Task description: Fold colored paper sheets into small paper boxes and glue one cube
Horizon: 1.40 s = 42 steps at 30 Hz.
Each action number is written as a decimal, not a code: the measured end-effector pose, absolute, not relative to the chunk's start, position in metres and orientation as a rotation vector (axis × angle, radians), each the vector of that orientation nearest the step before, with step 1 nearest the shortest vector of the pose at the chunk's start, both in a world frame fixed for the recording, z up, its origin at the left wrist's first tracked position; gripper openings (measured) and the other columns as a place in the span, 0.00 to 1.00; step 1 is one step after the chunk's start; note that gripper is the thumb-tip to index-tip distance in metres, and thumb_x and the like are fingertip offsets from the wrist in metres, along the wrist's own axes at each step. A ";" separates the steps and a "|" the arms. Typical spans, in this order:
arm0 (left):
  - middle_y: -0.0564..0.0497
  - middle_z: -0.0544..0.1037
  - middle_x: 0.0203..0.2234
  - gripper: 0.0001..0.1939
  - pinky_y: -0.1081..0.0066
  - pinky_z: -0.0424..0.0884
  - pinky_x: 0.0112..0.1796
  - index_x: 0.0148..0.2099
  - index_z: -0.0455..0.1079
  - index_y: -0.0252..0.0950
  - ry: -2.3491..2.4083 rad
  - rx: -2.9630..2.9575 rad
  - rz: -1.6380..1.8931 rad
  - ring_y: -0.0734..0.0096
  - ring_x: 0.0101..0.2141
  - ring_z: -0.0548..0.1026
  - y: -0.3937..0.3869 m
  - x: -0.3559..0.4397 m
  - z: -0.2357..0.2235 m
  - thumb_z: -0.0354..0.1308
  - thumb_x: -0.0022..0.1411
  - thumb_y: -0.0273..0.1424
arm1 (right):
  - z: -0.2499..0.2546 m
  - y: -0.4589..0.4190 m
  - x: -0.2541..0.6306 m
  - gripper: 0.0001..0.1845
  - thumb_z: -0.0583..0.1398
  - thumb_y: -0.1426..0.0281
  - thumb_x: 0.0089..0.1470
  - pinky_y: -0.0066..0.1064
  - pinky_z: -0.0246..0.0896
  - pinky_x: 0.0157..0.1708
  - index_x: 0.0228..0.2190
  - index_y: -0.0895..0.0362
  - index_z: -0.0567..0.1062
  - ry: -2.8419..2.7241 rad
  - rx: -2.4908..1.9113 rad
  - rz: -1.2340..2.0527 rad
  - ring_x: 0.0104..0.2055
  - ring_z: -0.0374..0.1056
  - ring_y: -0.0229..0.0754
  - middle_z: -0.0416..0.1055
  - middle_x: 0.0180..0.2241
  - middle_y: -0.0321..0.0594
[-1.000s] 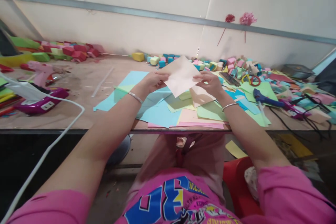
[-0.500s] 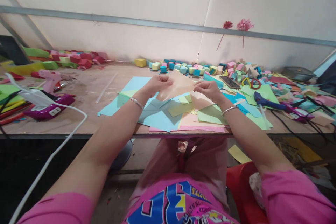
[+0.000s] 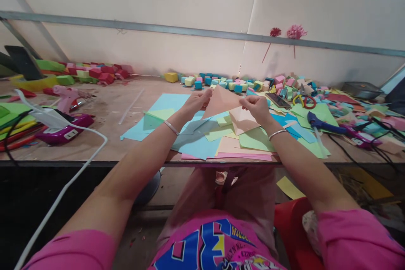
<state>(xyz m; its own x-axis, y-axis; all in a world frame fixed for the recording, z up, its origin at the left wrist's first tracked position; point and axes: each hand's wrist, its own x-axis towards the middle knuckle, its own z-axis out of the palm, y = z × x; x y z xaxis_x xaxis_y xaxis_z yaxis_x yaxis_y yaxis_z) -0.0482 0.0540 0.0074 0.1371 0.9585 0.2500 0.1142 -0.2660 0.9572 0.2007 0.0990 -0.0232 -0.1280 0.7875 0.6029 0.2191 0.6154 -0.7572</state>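
A peach sheet of paper (image 3: pixel 222 102) is held up between my hands above the table, tilted so one corner points away. My left hand (image 3: pixel 200 102) pinches its left edge, fingers closed. At its right edge my right hand (image 3: pixel 255 106) grips a corner between thumb and fingers. Beneath lie overlapping papers: light blue sheets (image 3: pixel 193 145), a green sheet (image 3: pixel 255 140), pink sheets (image 3: pixel 243 156) near the front edge and another peach sheet (image 3: pixel 243 121) by my right hand.
Small paper boxes (image 3: pixel 221 82) line the back. Scissors (image 3: pixel 304 101), a phone (image 3: pixel 278 100) and a blue glue gun (image 3: pixel 324 122) lie right. Left are a pink glue gun (image 3: pixel 66 98), a purple power strip (image 3: pixel 65 130) and a white cable (image 3: pixel 79 164) crossing the table edge.
The peach sheet has turned in my hands and its face is now tilted differently. Both hands have shifted slightly right, and the peach sheet beneath shows more.
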 end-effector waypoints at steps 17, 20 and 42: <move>0.52 0.77 0.24 0.11 0.74 0.66 0.29 0.31 0.77 0.31 1.080 1.574 1.456 0.72 0.27 0.72 0.053 -0.043 0.004 0.66 0.43 0.33 | -0.024 0.097 0.196 0.12 0.68 0.61 0.44 0.27 0.60 0.21 0.26 0.55 0.73 -1.573 -0.735 0.772 0.20 0.66 0.34 0.69 0.18 0.32; 0.52 0.78 0.24 0.12 0.74 0.66 0.28 0.30 0.77 0.31 1.076 1.561 1.464 0.72 0.27 0.72 0.052 -0.043 0.004 0.67 0.42 0.33 | -0.025 0.099 0.195 0.13 0.68 0.63 0.43 0.26 0.59 0.20 0.26 0.55 0.72 -1.550 -0.738 0.774 0.20 0.66 0.34 0.69 0.18 0.31; 0.48 0.81 0.27 0.21 0.70 0.72 0.30 0.33 0.79 0.31 0.994 1.512 1.512 0.67 0.28 0.76 0.060 -0.053 0.003 0.74 0.37 0.38 | -0.015 0.095 0.198 0.18 0.69 0.57 0.42 0.28 0.65 0.24 0.32 0.56 0.77 -1.458 -0.652 1.004 0.24 0.72 0.37 0.75 0.23 0.35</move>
<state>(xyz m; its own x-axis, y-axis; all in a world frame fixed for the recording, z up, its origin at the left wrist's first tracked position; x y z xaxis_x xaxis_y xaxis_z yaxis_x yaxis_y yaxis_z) -0.0531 0.0599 0.0026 -0.0057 0.9144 0.4047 0.0090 -0.4046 0.9144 0.1976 0.0946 -0.0154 -0.1542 0.8560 0.4935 -0.1554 0.4722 -0.8677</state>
